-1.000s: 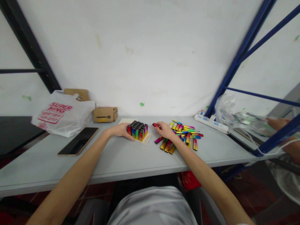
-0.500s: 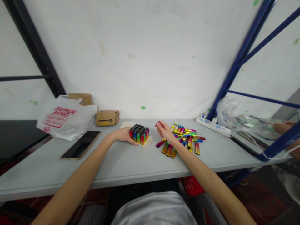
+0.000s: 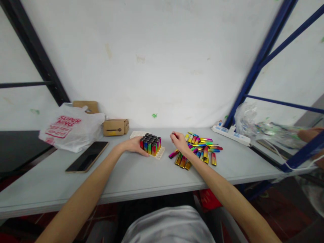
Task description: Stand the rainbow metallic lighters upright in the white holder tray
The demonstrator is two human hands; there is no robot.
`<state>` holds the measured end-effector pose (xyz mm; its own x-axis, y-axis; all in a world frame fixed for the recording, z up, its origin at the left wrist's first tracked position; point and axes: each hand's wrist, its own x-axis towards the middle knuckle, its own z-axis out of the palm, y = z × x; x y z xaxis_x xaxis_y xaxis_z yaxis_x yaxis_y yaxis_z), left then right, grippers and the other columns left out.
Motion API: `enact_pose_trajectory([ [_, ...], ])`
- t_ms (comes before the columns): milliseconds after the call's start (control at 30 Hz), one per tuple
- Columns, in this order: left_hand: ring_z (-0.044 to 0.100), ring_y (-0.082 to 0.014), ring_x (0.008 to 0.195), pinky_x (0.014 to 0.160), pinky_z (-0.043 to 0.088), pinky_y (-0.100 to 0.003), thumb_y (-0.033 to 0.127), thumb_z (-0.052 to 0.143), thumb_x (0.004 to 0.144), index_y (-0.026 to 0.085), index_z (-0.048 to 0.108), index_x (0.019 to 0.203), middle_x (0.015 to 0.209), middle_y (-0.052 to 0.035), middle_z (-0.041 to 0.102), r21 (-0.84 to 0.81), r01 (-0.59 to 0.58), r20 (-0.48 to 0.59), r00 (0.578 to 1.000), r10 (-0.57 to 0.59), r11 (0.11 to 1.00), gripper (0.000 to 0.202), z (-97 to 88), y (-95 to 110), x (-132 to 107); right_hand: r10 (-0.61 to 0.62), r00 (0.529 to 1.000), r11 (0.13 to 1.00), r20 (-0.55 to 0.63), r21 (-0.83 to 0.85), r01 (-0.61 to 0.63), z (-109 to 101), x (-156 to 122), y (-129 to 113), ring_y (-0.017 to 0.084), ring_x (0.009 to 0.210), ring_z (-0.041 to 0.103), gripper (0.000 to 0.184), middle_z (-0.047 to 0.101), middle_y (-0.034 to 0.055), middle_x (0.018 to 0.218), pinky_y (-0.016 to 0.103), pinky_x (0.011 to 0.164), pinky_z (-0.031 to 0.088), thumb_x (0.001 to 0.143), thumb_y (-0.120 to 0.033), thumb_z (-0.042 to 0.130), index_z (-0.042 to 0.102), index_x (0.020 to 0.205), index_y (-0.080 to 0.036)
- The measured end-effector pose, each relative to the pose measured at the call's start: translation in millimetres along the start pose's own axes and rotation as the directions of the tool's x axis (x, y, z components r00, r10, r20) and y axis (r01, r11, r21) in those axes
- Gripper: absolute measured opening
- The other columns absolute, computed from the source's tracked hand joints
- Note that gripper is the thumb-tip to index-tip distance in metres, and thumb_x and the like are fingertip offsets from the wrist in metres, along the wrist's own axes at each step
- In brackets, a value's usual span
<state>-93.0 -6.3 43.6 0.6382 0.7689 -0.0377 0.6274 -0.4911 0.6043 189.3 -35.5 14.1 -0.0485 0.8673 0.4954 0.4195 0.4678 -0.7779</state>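
Note:
A tight block of shiny rainbow-coloured tubes (image 3: 151, 145) with dark tops stands upright in a cream tray with round holes (image 3: 160, 154). My left hand (image 3: 135, 145) curves round the left side of the block, its thumb along the front; the other fingers are partly hidden behind the tubes. My right hand (image 3: 179, 141) is closed in a pinch above the table, to the right of the tray. A small dark and reddish bit shows at its fingertips, too small to name. Beside and beneath the right wrist lies a loose pile of shiny rainbow-coloured tubes (image 3: 205, 153).
Another cream tray (image 3: 139, 134) lies behind. On the left are a phone (image 3: 87, 157), a white plastic bag (image 3: 72, 130) and a cardboard box (image 3: 115, 127). A power strip (image 3: 231, 135) and blue rack post (image 3: 249, 84) stand right. A person's hand (image 3: 310, 135) shows far right.
My right hand has shifted slightly to the right, and its fingertips have turned inward, showing less of the red bit. My left hand stays at the block of tubes.

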Motion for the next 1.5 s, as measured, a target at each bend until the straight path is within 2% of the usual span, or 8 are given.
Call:
enact_pose_trajectory([
  [200, 0.068, -0.0273, 0.106, 0.095, 0.052, -0.032, 0.055, 0.088, 0.05, 0.022, 0.069, 0.119, 0.117, -0.0014, 0.075, 0.011, 0.012, -0.001, 1.0, -0.012, 1.0, 0.079, 0.3, 0.1, 0.8, -0.026, 0.996, 0.999, 0.085, 0.043, 0.023, 0.6, -3.2, -3.4, 0.012, 0.058, 0.046, 0.038, 0.049, -0.0042, 0.065, 0.024, 0.057, 0.04, 0.094, -0.056, 0.048, 0.058, 0.084, -0.021],
  [333, 0.068, -0.0274, 0.107, 0.096, 0.051, -0.032, 0.053, 0.089, 0.05, 0.021, 0.07, 0.118, 0.117, -0.0019, 0.075, 0.02, 0.021, -0.001, 1.0, -0.021, 1.0, 0.078, 0.8, -1.2, 1.2, -0.076, 0.975, 0.991, 0.21, 0.12, 0.051, 3.3, -4.9, -1.5, 0.014, 0.071, 0.059, 0.039, 0.061, 0.0019, 0.085, 0.028, 0.07, 0.05, 0.098, -0.054, 0.043, 0.062, 0.103, -0.02],
  [467, 0.067, -0.0273, 0.108, 0.097, 0.05, -0.031, 0.055, 0.088, 0.049, 0.022, 0.07, 0.119, 0.119, -0.0015, 0.075, 0.04, 0.024, -0.006, 1.0, -0.024, 0.999, 0.08, 0.1, -1.0, 0.5, -0.127, 0.974, 0.991, 0.187, -0.029, 0.134, 4.3, -6.1, -4.5, 0.019, 0.092, 0.06, 0.035, 0.064, 0.0075, 0.099, 0.03, 0.083, 0.051, 0.096, -0.051, 0.049, 0.065, 0.1, -0.02],
  [633, 0.066, -0.0267, 0.109, 0.098, 0.05, -0.03, 0.057, 0.088, 0.05, 0.021, 0.07, 0.119, 0.12, -0.0013, 0.074, 0.046, 0.009, 0.002, 1.0, -0.009, 0.999, 0.079, 0.2, -3.8, 2.0, -0.128, 0.971, 0.984, 0.2, -0.097, 0.149, 0.4, -8.3, -13.2, 0.017, 0.077, 0.059, 0.036, 0.064, 0.0031, 0.081, 0.029, 0.077, 0.049, 0.098, -0.048, 0.047, 0.066, 0.095, -0.018],
  [833, 0.066, -0.0262, 0.109, 0.098, 0.05, -0.03, 0.058, 0.088, 0.05, 0.02, 0.068, 0.122, 0.121, -0.0018, 0.074, 0.058, -0.008, 0.0, 1.0, 0.008, 0.998, 0.083, 1.0, -7.4, 3.4, -0.07, 0.973, 0.997, 0.218, -0.021, 0.077, 3.2, -8.3, -3.2, 0.019, 0.078, 0.067, 0.04, 0.073, 0.0035, 0.085, 0.028, 0.072, 0.049, 0.093, -0.053, 0.057, 0.066, 0.111, -0.018],
  [1100, 0.066, -0.0268, 0.11, 0.097, 0.051, -0.03, 0.056, 0.088, 0.051, 0.021, 0.068, 0.123, 0.122, -0.0014, 0.074, 0.084, 0.013, -0.014, 1.0, -0.012, 0.996, 0.083, 0.2, -1.5, 0.9, -0.038, 0.973, 0.999, 0.228, 0.038, 0.03, 5.9, -8.8, -1.5, 0.021, 0.078, 0.071, 0.035, 0.074, 0.0048, 0.082, 0.029, 0.069, 0.051, 0.087, -0.052, 0.065, 0.063, 0.096, -0.019],
  [1333, 0.069, -0.0265, 0.105, 0.093, 0.053, -0.031, 0.057, 0.088, 0.05, 0.022, 0.069, 0.119, 0.116, -0.0006, 0.076, 0.068, 0.018, -0.011, 1.0, -0.018, 0.998, 0.08, 0.1, -1.3, 0.8, -0.094, 0.925, 0.964, 0.369, -0.2, 0.178, 8.0, -10.0, -5.9, 0.017, 0.072, 0.066, 0.021, 0.071, 0.0029, 0.084, 0.026, 0.067, 0.047, 0.089, -0.038, 0.067, 0.06, 0.088, -0.019],
  [1500, 0.068, -0.0262, 0.106, 0.093, 0.053, -0.03, 0.058, 0.088, 0.05, 0.022, 0.069, 0.117, 0.116, -0.0002, 0.075, 0.086, 0.028, -0.014, 1.0, -0.027, 0.996, 0.079, -0.6, 1.0, -0.3, -0.164, 0.895, 0.908, 0.415, -0.291, 0.301, -0.4, -10.7, -14.5, 0.018, 0.079, 0.065, 0.025, 0.072, 0.0042, 0.087, 0.027, 0.074, 0.046, 0.092, -0.043, 0.066, 0.065, 0.092, -0.018],
])
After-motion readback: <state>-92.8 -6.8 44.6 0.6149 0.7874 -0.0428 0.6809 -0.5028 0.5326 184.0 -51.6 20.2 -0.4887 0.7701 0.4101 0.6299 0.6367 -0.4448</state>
